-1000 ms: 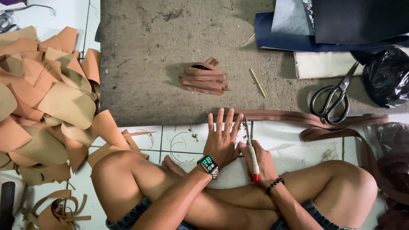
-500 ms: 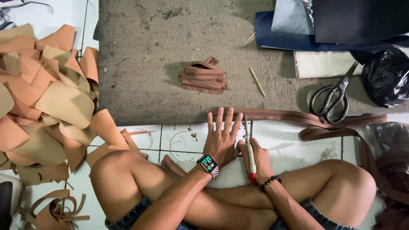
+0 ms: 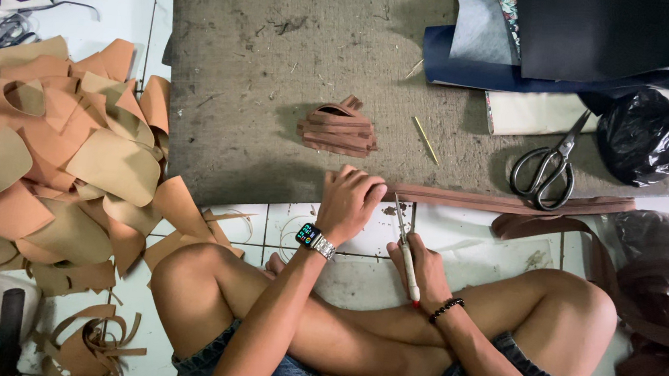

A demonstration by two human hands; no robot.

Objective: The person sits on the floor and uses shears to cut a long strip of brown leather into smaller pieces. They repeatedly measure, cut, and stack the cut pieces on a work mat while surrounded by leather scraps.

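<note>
Head view, left hand (image 3: 349, 201) pinning brown strip (image 3: 511, 202), scissors (image 3: 547, 168) beside, leather stack (image 3: 338, 128) near

One pair of scissors (image 3: 547, 168), one black plastic bag (image 3: 644, 136), one small stack of brown strips (image 3: 339, 129), one thin stick (image 3: 426, 140), one wristwatch (image 3: 314, 239), one bead bracelet (image 3: 446, 308), two hands

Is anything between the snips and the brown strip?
Nothing visible. The snips in the right hand point at the brown strip, just beside the left hand gripping its end.
</note>
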